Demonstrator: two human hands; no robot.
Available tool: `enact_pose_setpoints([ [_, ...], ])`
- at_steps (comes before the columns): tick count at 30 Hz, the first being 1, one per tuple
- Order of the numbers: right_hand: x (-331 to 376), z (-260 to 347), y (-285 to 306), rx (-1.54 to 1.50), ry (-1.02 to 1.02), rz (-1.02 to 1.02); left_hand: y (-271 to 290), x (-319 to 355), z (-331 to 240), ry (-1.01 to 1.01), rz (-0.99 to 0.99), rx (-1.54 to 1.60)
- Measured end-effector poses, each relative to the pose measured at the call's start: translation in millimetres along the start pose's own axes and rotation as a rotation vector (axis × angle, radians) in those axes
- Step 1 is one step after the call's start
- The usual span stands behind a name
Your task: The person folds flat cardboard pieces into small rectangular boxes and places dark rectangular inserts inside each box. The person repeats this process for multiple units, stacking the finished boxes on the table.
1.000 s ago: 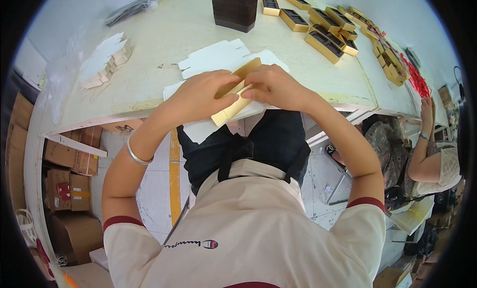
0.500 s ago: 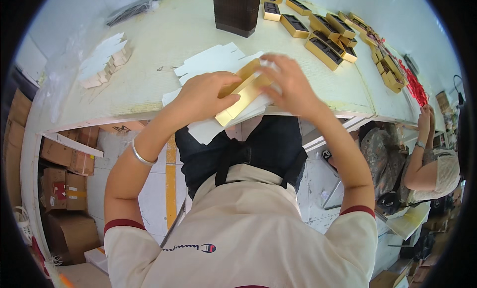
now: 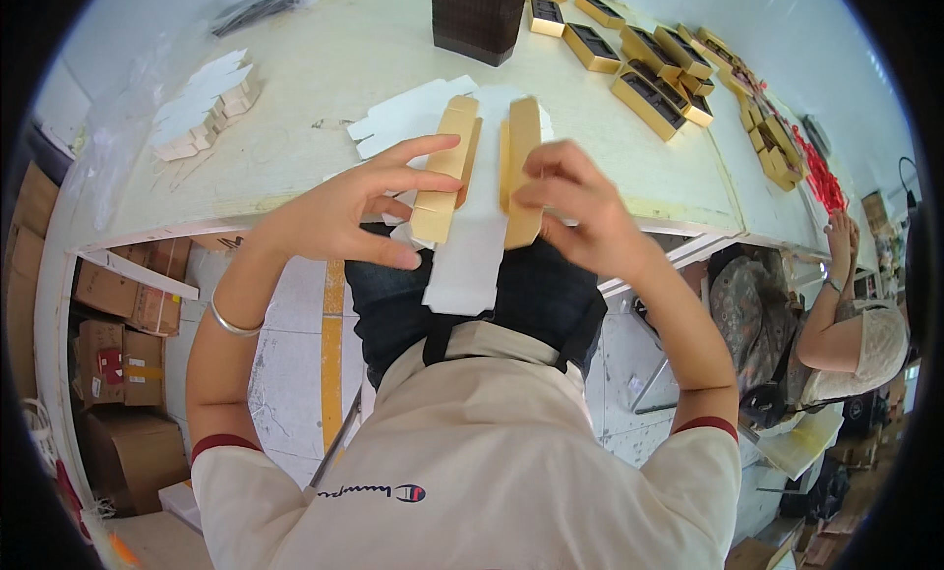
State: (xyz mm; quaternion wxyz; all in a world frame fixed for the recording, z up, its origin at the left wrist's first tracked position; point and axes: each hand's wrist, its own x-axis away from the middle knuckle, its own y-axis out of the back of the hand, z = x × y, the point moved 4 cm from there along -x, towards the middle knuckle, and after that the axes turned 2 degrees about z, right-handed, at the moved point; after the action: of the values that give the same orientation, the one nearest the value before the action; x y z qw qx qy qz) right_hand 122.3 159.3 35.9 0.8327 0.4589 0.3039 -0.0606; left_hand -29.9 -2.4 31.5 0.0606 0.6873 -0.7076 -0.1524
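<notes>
In the middle of the frame, just over the near edge of the table [image 3: 295, 167], the person holds up a flat cardboard sheet [image 3: 472, 245] with both hands. It is white on the face turned toward the camera, with two long side flaps folded up so that their gold outer faces show as two upright strips standing close together with a narrow gap between them. Its lower end hangs down white and notched over the person's dark lap.

The left hand [image 3: 344, 211] grips the left gold flap, thumb stretched along the top and fingers spread beneath. The right hand [image 3: 575, 211] is closed around the right flap, fingers curled over its outer side.

Behind the sheet on the table lies a pile of flat white blanks [image 3: 413, 118]. At the upper left sits a small heap of white folded pieces [image 3: 206, 103]. At the top centre stands a dark brown box [image 3: 479, 14], and to its right, toward the upper right, runs a row of gold trays [image 3: 649, 68] with dark insides. At the right edge another person [image 3: 846, 324] sits by the table. Brown cartons [image 3: 118, 344] are stacked under the table at the lower left.
</notes>
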Motion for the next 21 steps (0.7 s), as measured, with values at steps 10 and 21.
enact_pose_setpoints([
  [10,-26,-30,-17,0.037,-0.064,0.265,-10,-37,21,-0.187,-0.228,-0.91],
  [21,-33,-32,-32,-0.416,-0.517,0.249,-11,-39,23,-0.036,-0.323,-0.642],
])
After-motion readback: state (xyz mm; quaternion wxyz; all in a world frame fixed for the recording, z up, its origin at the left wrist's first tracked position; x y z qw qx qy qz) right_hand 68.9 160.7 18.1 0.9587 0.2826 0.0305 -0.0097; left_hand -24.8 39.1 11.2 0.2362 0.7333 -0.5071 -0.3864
